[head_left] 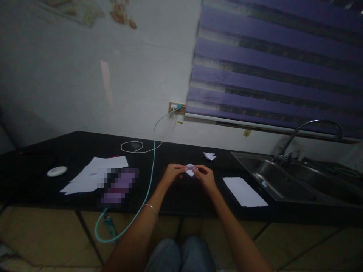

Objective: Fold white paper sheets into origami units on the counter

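Observation:
Between my two hands, just above the black countertop, is a small folded white paper (190, 170). My left hand (173, 173) pinches its left side, and my right hand (205, 176) grips its right edge with thumb and fingers. The fingertips cover both ends of the paper, so its full shape is hidden. Behind and to the right, a folded paper piece with pointed tips (210, 155) lies on the counter. To the right of my right hand lies a flat stack of white paper (244, 192).
Loose white sheets (85, 175) and a blurred-out purple device (119, 187) lie at left, beside a white round object (57, 171). A teal cable (153, 162) runs from the wall outlet (181, 109) over the counter's front edge. A steel sink (272, 177) is at right.

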Motion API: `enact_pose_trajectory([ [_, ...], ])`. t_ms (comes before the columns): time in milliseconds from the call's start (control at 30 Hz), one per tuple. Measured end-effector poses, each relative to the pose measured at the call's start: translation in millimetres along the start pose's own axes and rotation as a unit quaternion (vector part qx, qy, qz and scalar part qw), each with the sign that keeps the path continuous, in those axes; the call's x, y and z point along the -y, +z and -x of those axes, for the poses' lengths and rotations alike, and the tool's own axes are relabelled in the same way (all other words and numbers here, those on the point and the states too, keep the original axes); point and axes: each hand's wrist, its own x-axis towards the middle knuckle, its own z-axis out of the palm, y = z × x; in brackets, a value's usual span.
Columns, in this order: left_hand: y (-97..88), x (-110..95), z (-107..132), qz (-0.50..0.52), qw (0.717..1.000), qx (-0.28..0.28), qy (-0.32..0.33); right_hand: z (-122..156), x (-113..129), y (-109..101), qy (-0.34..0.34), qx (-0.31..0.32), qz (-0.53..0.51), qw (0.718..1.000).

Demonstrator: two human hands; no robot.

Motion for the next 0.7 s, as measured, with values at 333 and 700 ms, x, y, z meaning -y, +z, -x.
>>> enact_pose_trajectory([
  [333, 4.5, 9, -2, -0.003, 1.000, 0.007, 0.029, 0, 0, -2, -0.027, 0.010, 0.056, 0.998],
  [700, 1.5, 12, -1, -0.064, 0.995, 0.051, 0.055, 5, 2, 1, 0.016, 0.068, 0.031, 0.997],
])
